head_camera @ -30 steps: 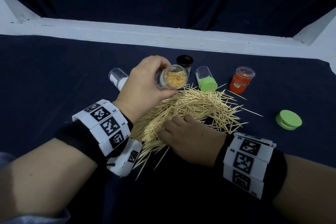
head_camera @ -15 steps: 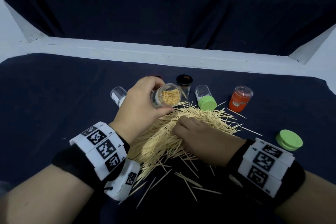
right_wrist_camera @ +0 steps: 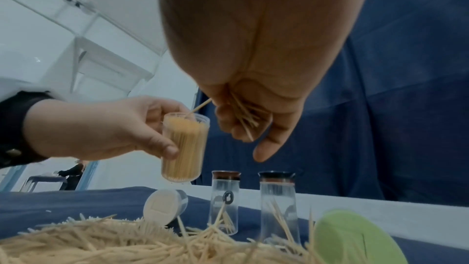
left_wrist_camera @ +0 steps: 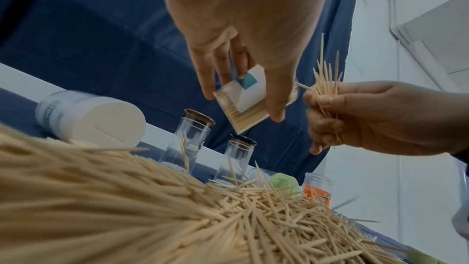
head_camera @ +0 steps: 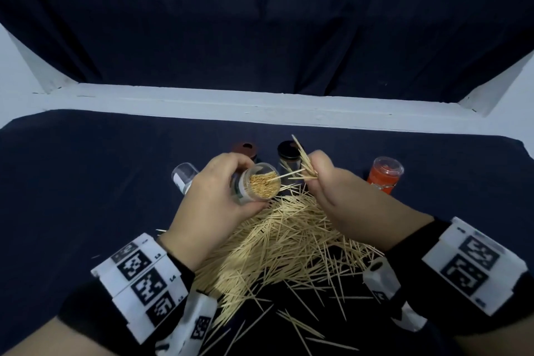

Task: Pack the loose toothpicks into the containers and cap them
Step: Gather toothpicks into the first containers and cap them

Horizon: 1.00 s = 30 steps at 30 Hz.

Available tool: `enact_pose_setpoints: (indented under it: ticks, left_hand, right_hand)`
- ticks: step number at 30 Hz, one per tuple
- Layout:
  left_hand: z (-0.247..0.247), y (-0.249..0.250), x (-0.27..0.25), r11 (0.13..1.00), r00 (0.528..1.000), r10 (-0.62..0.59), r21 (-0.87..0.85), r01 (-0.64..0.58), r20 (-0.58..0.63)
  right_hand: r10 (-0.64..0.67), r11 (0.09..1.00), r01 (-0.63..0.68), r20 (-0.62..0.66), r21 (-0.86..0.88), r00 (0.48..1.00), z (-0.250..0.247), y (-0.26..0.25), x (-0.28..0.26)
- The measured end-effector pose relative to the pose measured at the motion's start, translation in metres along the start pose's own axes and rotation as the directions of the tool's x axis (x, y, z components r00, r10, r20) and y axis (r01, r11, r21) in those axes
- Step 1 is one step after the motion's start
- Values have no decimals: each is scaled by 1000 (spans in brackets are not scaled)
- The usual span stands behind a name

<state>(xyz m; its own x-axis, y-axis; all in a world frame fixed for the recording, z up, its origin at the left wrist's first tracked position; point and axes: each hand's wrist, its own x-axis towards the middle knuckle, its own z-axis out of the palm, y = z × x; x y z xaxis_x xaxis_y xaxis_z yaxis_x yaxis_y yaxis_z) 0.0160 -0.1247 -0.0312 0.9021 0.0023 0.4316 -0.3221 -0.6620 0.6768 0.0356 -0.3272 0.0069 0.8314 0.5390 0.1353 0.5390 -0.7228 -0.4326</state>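
My left hand (head_camera: 219, 191) grips a clear container (head_camera: 258, 184) packed with toothpicks, its open mouth tilted towards me, lifted above the pile. The same container (right_wrist_camera: 184, 148) shows in the right wrist view. My right hand (head_camera: 332, 182) pinches a small bunch of toothpicks (head_camera: 303, 163) just right of the mouth; one toothpick tip reaches into the opening. The bunch (left_wrist_camera: 326, 85) fans upward from the right hand's fingers (left_wrist_camera: 322, 99). A big heap of loose toothpicks (head_camera: 283, 243) lies on the dark cloth below both hands.
Behind the hands stand a brown-capped jar (head_camera: 245, 150) and a black-capped jar (head_camera: 289, 153). A clear white-capped container (head_camera: 185, 178) lies at the left, an orange one (head_camera: 385, 173) stands at the right. A green-capped container (right_wrist_camera: 355, 236) lies near the right wrist.
My right hand has left the heap and risen with a pinch of toothpicks to the container mouth. The left hand has lifted the container a little.
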Motion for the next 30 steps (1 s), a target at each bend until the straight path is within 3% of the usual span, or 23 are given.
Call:
enact_pose_setpoints:
  ticks: [3,6,8,18,20,24,28,30]
  left_hand:
    - [-1,1,0,1000,1000,2,-6,-2,5]
    - [0,4,-1,1000,1000,18,-2,-18,-1]
    - [0,7,-2,999,999,32,15,-32,-1]
    - [1,10,-3,981,993,120,155,-121,13]
    - [2,10,-3,973,990,139,182,-142,28]
    - [8,12,-3,965,984,165,196,-176,72]
    - [10,13,-4,971,985,133,183,-152,114]
    - [9,12,-3,980,989,98,160,-115,112]
  right_hand:
    - [3,998,-6,-44,-63,999,0,-4,4]
    - [-20,963,5,-53,-270,998,5,-7,2]
    - [-17,925,18,6,-379,1000,5,-10,-1]
    - [-86,765,32,-52,-644,995,2,-14,-2]
    - [5,754,-36,-48,-656,999,1,-22,2]
    - [-113,772,2,-135,-636,984,10,-25,12]
    - [-5,809,-20,-40,-587,999,7,-34,12]
    - [-14,829,24,22,-559,1000,10,-32,10]
